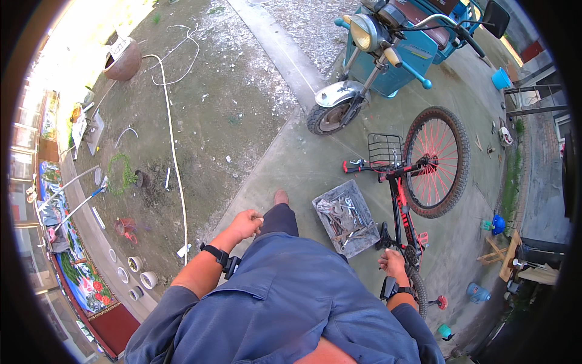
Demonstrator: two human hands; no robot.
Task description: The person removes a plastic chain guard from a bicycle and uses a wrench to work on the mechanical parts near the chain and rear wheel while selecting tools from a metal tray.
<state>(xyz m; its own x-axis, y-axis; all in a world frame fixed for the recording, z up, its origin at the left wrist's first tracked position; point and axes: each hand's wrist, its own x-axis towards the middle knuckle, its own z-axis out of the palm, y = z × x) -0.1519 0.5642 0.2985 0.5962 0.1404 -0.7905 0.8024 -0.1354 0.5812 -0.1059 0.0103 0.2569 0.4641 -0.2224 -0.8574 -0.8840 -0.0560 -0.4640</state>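
My left hand [245, 224] hangs in front of my left thigh, its fingers curled in and the thumb side forward. Something small and pale may sit at its fingertips, too small to name. Beside the bicycle [405, 212], close to its crank and pedal [385, 236], is my right hand [393, 262]. Its fingers are bent inward, and what they hold, if anything, cannot be made out. The black and red bicycle has a wire basket [385, 150] and a big wheel with red spokes [431, 156]. Between my hands, a grey plastic crate [362, 247] of wrenches and other metal tools rests on the concrete.
A blue cargo tricycle [388, 60] stands ahead on the right. A pale hose [172, 142] runs across the dirt on the left, past a large clay pot [124, 64]. White flowerpots [148, 279] line the left side. A blue bottle [478, 293] lies at the right.
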